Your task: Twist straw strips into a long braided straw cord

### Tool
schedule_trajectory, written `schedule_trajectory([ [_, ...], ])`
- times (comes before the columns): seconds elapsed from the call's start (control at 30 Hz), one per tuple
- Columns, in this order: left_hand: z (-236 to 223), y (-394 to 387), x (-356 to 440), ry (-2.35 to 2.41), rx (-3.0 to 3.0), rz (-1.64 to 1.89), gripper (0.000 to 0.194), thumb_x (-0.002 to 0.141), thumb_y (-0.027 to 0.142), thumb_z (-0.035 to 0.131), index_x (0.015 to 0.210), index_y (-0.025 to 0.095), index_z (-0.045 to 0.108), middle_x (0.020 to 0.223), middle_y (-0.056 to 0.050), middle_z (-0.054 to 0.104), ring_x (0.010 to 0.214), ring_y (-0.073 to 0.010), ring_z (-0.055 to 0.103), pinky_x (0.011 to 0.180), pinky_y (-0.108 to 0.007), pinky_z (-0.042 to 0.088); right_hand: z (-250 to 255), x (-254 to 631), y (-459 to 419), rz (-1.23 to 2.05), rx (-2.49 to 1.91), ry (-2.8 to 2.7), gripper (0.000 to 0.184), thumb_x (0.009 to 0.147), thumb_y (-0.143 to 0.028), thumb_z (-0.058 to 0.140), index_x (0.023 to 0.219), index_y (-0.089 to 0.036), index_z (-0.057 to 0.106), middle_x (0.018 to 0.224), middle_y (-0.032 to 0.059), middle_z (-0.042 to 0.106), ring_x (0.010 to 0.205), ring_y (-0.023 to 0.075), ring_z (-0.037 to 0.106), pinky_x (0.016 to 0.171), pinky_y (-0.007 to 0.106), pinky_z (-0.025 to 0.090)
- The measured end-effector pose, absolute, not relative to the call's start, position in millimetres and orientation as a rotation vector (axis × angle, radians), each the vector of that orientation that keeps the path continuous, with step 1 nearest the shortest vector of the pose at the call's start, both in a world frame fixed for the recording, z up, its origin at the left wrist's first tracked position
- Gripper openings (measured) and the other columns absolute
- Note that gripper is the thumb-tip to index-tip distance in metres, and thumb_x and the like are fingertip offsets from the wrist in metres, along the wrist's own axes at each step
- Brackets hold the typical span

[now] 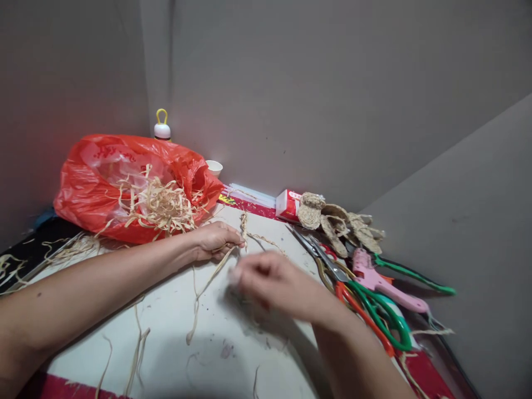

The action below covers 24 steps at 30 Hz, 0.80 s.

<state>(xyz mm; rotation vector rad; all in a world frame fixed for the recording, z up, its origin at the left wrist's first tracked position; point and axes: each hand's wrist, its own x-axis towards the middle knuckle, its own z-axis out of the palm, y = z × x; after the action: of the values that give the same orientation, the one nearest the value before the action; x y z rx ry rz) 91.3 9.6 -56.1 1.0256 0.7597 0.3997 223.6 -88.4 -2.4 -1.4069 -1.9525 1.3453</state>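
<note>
My left hand (pixel 218 240) is closed in a pinch on a braided strand of raffia (pixel 244 221) above the white tabletop. The braid's upper end stands up past my fingertips, and a thin twisted piece (pixel 266 240) trails off to the right. Loose raffia ends (pixel 203 289) hang below my left hand and lie on the board. Just to the right and nearer me, my right hand (pixel 276 282) has its fingers curled together. Motion blurs its fingertips, so whatever is between them cannot be made out.
A red plastic bag (pixel 87 183) holds a heap of raffia strips (pixel 166 202) at the left. Scissors (pixel 374 310), a pink glue gun (pixel 386 282), woven raffia pieces (pixel 332 219) and a red-white box (pixel 286 205) line the right. Behind stand a cup (pixel 215 167) and bottle (pixel 162 130).
</note>
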Motion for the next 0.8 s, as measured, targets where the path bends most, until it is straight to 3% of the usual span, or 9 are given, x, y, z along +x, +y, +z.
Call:
schedule_trajectory([
  [0.1, -58.5, 10.7, 91.0, 0.723, 1.038, 0.398, 0.016, 0.064, 0.019, 0.064, 0.058, 0.014, 0.051, 0.036, 0.01, 0.028, 0.033, -0.0025, 0.016, 0.037, -0.021, 0.006, -23.4, 240.8, -62.0, 0.8, -1.59, -1.334, 0.028, 0.083, -0.037, 0.052, 0.062, -0.019, 0.048, 0.05, -0.0044, 0.045, 0.045, 0.0083, 0.039, 0.044, 0.019, 0.032],
  [0.23, -62.8, 10.8, 90.9, 0.666, 1.091, 0.416, 0.021, 0.066, 0.027, 0.065, 0.059, 0.014, 0.05, 0.037, 0.008, 0.034, 0.033, -0.003, 0.018, 0.038, -0.022, 0.006, -51.8, 232.0, -48.0, 1.301, -1.514, -1.109, 0.019, 0.082, -0.035, 0.054, 0.076, -0.017, 0.054, 0.062, 0.0004, 0.056, 0.049, 0.0102, 0.05, 0.047, 0.022, 0.042],
  [0.33, -65.7, 10.1, 91.0, 0.637, 1.187, 0.412, 0.029, 0.067, 0.036, 0.066, 0.058, 0.014, 0.05, 0.042, 0.004, 0.045, 0.035, -0.0039, 0.024, 0.038, -0.023, 0.008, -55.8, 222.6, -50.9, 1.519, -1.471, -1.045, 0.023, 0.084, -0.035, 0.048, 0.071, -0.017, 0.05, 0.048, -0.0054, 0.044, 0.035, 0.0062, 0.034, 0.034, 0.017, 0.029],
  [0.43, -67.7, 10.8, 91.4, 0.671, 1.247, 0.427, 0.026, 0.064, 0.036, 0.067, 0.061, 0.013, 0.054, 0.046, 0.005, 0.047, 0.038, -0.0035, 0.026, 0.04, -0.023, 0.01, -51.6, 226.0, -51.1, 1.563, -1.489, -1.069, 0.027, 0.085, -0.033, 0.045, 0.063, -0.019, 0.043, 0.043, -0.01, 0.03, 0.034, 0.0035, 0.017, 0.032, 0.016, 0.012],
  [0.6, -70.3, 16.7, 89.6, 0.63, 1.335, 0.394, 0.025, 0.064, 0.035, 0.067, 0.063, 0.012, 0.057, 0.053, 0.002, 0.053, 0.041, -0.0035, 0.03, 0.042, -0.021, 0.014, -51.1, 241.6, -44.0, 1.638, -1.499, -1.143, 0.027, 0.082, -0.033, 0.048, 0.06, -0.017, 0.046, 0.042, -0.0107, 0.026, 0.036, 0.0032, 0.013, 0.033, 0.017, 0.007],
  [0.8, -61.5, 20.0, 82.9, 0.634, 1.51, 0.336, 0.019, 0.072, 0.03, 0.061, 0.066, 0.015, 0.054, 0.042, 0.009, 0.032, 0.037, -0.0037, 0.022, 0.039, -0.021, 0.011, -55.9, 248.8, -40.6, 1.874, -1.316, -1.052, 0.029, 0.073, -0.033, 0.057, 0.056, -0.019, 0.039, 0.045, -0.0116, 0.024, 0.037, 0.0023, 0.011, 0.034, 0.015, 0.006],
])
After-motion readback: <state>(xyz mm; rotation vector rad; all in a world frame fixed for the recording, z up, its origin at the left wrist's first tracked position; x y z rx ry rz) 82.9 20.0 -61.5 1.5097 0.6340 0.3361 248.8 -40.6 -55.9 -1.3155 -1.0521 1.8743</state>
